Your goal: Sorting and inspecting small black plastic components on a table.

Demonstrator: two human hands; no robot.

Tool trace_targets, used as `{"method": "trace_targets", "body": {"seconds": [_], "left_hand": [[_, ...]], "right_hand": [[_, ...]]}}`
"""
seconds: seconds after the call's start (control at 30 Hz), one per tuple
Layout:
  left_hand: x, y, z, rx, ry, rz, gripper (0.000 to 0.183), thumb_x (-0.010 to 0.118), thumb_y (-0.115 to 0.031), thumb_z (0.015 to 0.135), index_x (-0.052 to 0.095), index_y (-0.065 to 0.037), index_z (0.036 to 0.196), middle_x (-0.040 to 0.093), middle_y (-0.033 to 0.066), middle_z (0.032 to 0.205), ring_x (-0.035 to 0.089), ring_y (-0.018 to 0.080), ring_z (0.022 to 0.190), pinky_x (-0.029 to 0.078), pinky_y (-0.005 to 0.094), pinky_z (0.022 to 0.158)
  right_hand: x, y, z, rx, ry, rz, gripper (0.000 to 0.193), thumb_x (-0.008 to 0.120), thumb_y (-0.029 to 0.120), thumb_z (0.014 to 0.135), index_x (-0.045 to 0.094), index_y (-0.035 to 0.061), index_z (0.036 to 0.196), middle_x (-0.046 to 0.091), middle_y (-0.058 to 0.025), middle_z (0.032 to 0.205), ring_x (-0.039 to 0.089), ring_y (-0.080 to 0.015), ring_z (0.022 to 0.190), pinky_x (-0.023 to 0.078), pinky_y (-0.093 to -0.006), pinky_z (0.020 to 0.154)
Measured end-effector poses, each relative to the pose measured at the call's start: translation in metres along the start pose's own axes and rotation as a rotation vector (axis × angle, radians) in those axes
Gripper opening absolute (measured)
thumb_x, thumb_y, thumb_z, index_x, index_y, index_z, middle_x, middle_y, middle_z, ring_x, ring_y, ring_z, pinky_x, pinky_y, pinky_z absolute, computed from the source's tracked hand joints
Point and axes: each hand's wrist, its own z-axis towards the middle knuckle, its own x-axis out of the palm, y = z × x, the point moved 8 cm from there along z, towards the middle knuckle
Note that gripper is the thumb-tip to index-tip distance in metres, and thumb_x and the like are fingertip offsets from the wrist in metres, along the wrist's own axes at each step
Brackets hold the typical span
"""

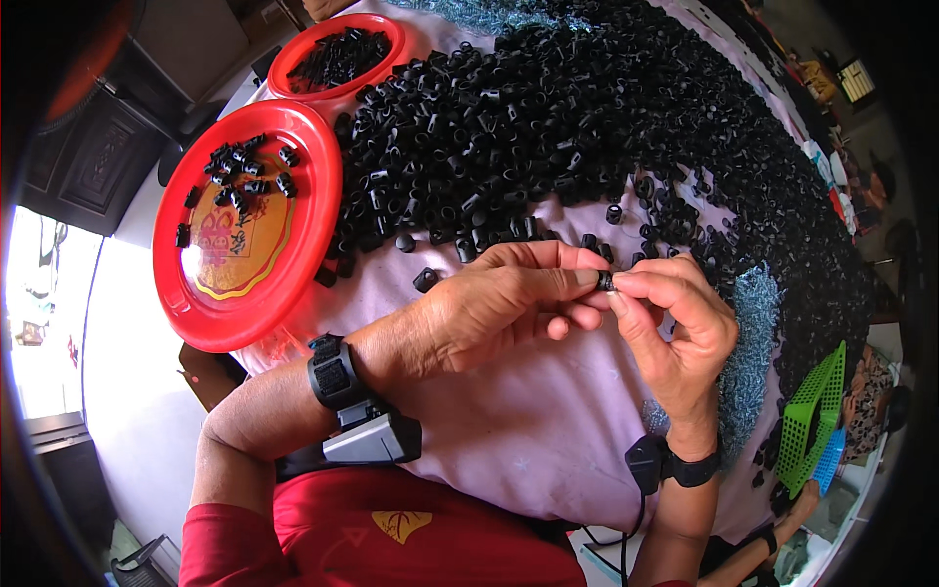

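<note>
Between the fingertips of both my hands is a small black plastic fitting (605, 282), short and roughly cylindrical. My left hand (514, 298) pinches it from the left with thumb and forefinger. From the right, my right hand (680, 318) grips it with thumb and forefinger; the fingers partly cover it. Just beyond my hands spreads a large heap of similar loose black plastic pieces (509, 127). A few single pieces, such as a black cap (425, 280), lie close to my left wrist on the pale pink cloth (518, 430).
At the left, a red tray (171, 274) carries several black fittings. Behind it stands a red bowl (399, 47) of slim black parts. Blue glittery mesh (753, 342) lies right of my right hand, near a green basket (807, 421). Another person's hand (804, 504) shows at lower right.
</note>
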Motion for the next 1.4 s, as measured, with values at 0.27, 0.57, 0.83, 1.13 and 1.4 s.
{"method": "trace_targets", "body": {"seconds": [0.27, 0.57, 0.83, 1.13, 1.4], "left_hand": [[0.004, 0.003, 0.001, -0.016, 0.061, -0.050, 0.022, 0.056, -0.013, 0.105, 0.059, -0.001, 0.122, 0.072, 0.0095, 0.110, 0.070, 0.0113, 0.090, 0.056, 0.0202, 0.070], [0.003, 0.003, -0.001, 0.004, 0.004, 0.065, 0.029, 0.059, -0.015, 0.104, 0.059, -0.001, 0.128, 0.072, 0.0099, 0.111, 0.071, 0.0117, 0.088, 0.054, 0.0198, 0.066], [0.004, 0.000, -0.002, 0.081, -0.030, 0.176, 0.021, 0.061, -0.012, 0.102, 0.061, 0.000, 0.120, 0.071, 0.0119, 0.108, 0.070, 0.0137, 0.087, 0.053, 0.0205, 0.063], [0.002, -0.002, 0.000, 0.141, -0.043, 0.268, 0.022, 0.063, -0.010, 0.100, 0.061, 0.000, 0.120, 0.071, 0.0094, 0.105, 0.071, 0.0144, 0.084, 0.053, 0.0221, 0.061], [0.003, 0.001, -0.001, 0.019, -0.025, 0.143, 0.025, 0.059, -0.014, 0.103, 0.060, -0.001, 0.124, 0.072, 0.0120, 0.111, 0.072, 0.0142, 0.086, 0.053, 0.0206, 0.063]], "right_hand": [[0.000, 0.006, 0.003, -0.087, 0.004, -0.112, 0.022, 0.072, -0.005, 0.083, 0.075, 0.0020, 0.104, 0.071, -0.0099, 0.093, 0.066, -0.0229, 0.080, 0.054, -0.0315, 0.068], [-0.001, 0.003, 0.004, -0.020, 0.024, -0.096, 0.017, 0.073, -0.003, 0.083, 0.074, 0.0030, 0.098, 0.069, -0.0087, 0.089, 0.064, -0.0234, 0.078, 0.052, -0.0326, 0.067], [-0.002, 0.001, 0.003, 0.023, 0.042, -0.156, 0.013, 0.076, -0.001, 0.082, 0.073, 0.0029, 0.094, 0.069, -0.0080, 0.086, 0.064, -0.0232, 0.076, 0.051, -0.0333, 0.066], [-0.002, 0.004, 0.005, -0.012, 0.073, -0.223, 0.011, 0.079, 0.005, 0.082, 0.071, 0.0031, 0.089, 0.068, -0.0070, 0.083, 0.064, -0.0235, 0.075, 0.051, -0.0340, 0.067], [-0.006, 0.001, 0.005, 0.001, 0.037, -0.124, 0.013, 0.078, 0.003, 0.082, 0.073, 0.0033, 0.095, 0.069, -0.0088, 0.088, 0.065, -0.0242, 0.078, 0.052, -0.0339, 0.068]]}}
